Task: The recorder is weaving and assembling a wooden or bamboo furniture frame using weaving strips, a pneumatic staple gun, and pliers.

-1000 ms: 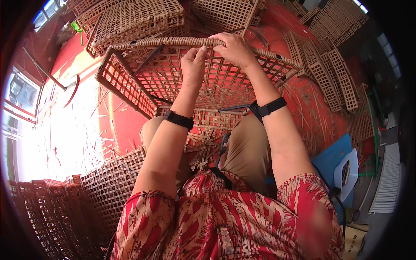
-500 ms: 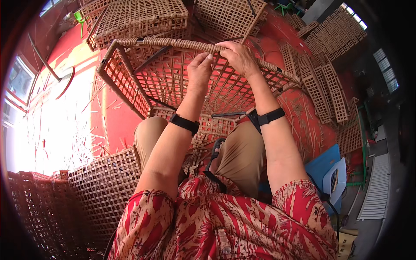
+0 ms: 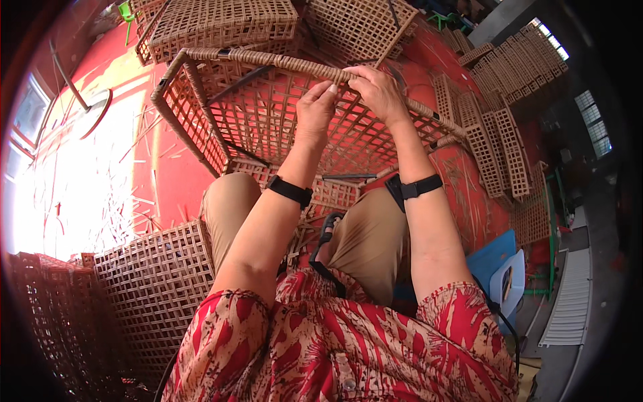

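Tilted in front of my knees is a large rectangular woven basket [image 3: 268,127] with open lattice sides and a dark inner frame. Cane strip wraps its far rim [image 3: 288,63] in tight coils, with dark bare patches here and there. Over that rim, right of its middle, curls my right hand [image 3: 380,95], thumb and fingers gripping it. My left hand [image 3: 315,114] is close beside it, just under the rim, with thumb and forefinger pinched together. Whatever lies in that pinch is too small to make out.
More woven baskets [image 3: 221,30] are stacked beyond, with tall stacks [image 3: 519,63] at the far right. A lattice panel [image 3: 157,285] stands by my left knee. Loose cane strips litter the red floor [image 3: 177,191]. A blue plastic piece [image 3: 492,258] and pale tub [image 3: 508,281] sit at my right.
Both hands have shifted slightly to the right in the picture, still at the same stretch of rim. The view has turned a little; the grip looks much the same.
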`<state>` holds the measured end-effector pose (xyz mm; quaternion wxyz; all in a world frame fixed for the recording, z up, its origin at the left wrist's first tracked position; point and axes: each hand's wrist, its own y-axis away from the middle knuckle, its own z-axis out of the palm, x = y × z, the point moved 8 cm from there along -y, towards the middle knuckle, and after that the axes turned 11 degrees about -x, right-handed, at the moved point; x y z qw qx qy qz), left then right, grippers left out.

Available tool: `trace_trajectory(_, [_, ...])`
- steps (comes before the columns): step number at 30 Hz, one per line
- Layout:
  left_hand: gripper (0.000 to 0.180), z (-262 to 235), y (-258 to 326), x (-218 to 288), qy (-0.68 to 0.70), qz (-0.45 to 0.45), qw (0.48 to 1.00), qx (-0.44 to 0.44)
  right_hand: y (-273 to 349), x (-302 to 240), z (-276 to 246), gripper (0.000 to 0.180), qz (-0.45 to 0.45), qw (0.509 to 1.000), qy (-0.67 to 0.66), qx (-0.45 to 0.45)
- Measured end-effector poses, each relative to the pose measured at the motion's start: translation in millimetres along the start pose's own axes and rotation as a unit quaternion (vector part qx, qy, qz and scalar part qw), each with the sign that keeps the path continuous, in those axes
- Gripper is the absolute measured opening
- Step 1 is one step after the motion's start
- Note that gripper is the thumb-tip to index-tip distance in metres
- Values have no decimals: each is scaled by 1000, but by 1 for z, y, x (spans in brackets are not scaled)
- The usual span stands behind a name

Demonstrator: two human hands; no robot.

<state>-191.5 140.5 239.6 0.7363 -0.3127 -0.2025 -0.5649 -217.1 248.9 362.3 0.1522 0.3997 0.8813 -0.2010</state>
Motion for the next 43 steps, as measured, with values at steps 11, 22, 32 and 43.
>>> trace_trajectory(11, [30, 3, 16, -6, 94, -40, 995, -18, 10, -4, 0, 42, 32, 999, -5, 1])
trace_trajectory(22, [19, -7, -20, 0, -142, 45, 989, 4, -4, 12, 3, 40, 5, 994, 102, 33])
trace_trajectory(32, [20, -8, -157, 36, -395, -70, 912, -81, -94, 75, -21, 47, 57, 987, 149, 27])
trace_trajectory(43, [24, -11, -266, 27, -556, -144, 808, -132, -183, 149, -17, 45, 111, 992, -39, -37])
